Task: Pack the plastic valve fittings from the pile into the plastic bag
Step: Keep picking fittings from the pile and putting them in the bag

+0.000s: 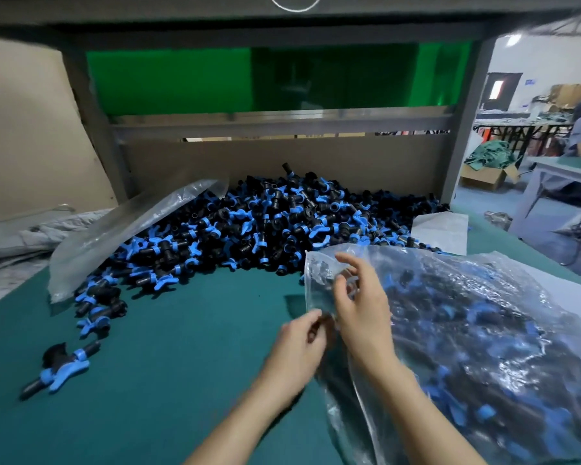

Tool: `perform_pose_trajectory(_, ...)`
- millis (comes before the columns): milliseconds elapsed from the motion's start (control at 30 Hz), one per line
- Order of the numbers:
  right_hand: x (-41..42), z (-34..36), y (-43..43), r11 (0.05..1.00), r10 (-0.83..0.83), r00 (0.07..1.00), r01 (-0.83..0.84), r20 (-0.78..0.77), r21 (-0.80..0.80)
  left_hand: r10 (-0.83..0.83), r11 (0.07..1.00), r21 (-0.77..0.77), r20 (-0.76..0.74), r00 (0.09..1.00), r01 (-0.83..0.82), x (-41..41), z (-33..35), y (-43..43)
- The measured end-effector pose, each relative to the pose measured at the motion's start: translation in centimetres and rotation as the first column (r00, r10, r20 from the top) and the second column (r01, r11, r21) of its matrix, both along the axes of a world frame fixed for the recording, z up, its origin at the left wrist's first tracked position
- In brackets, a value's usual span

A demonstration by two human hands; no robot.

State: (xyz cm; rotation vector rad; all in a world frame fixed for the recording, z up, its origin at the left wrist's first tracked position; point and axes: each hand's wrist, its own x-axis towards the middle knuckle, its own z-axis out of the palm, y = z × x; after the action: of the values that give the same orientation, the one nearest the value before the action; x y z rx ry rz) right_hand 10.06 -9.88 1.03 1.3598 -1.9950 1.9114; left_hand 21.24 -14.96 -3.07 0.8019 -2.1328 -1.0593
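Spreading across the far side of the green table, the pile of black-and-blue valve fittings lies left of the filled plastic bag; the left hand pinches its near-left edge, the right hand rests on it, fingers half-spread, grip unclear

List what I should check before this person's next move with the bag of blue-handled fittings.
1. Bag mouth held: ok. The left hand and right hand both pinch the plastic bag at its edge.
2. Bag contents: ok, it is heavily loaded with fittings.
3. Mouth open or closed: cannot tell, the film is blurred.
4. Supply: ok, the pile of valve fittings lies behind the hands.
5. Strays gathered: not ok, a loose valve fitting lies apart on the green mat.
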Motion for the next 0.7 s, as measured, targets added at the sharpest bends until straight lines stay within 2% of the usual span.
perform_pose_trajectory(67,-0.1,-1.4,-0.1,0.999,-0.029,1.000,0.029,0.002,0.016,0.226,0.951,-0.237,0.082,0.971,-0.201,2.6,-0.6,-2.7)
perform_pose_trajectory(133,-0.3,-2.4,-0.2,0.996,-0.051,0.998,0.053,-0.021,0.070,0.450,0.846,-0.405,0.194,0.872,-0.346,5.6,-1.5,-5.9)
perform_pose_trajectory(200,-0.6,-2.8,-0.5,0.989,-0.073,0.995,0.081,-0.074,0.121,0.618,0.758,-0.460,0.279,0.735,-0.463,7.4,-1.5,-8.6)
perform_pose_trajectory(267,-0.8,-2.9,-0.6,0.981,-0.107,0.986,0.125,-0.126,0.150,0.723,0.679,-0.471,0.301,0.621,-0.562,8.0,-1.4,-10.8)
perform_pose_trajectory(333,-0.7,-3.1,-0.5,0.968,-0.129,0.975,0.163,-0.180,0.191,0.788,0.616,-0.433,0.327,0.523,-0.658,8.5,-0.7,-13.0)
perform_pose_trajectory(400,-0.6,-3.4,-0.3,0.957,-0.135,0.967,0.184,-0.217,0.225,0.812,0.581,-0.381,0.341,0.474,-0.719,9.0,-0.4,-14.9)
perform_pose_trajectory(700,-0.8,-3.2,-0.3,0.933,-0.129,0.963,0.199,-0.238,0.298,0.867,0.495,-0.409,0.296,0.402,-0.766,9.8,0.3,-18.9)
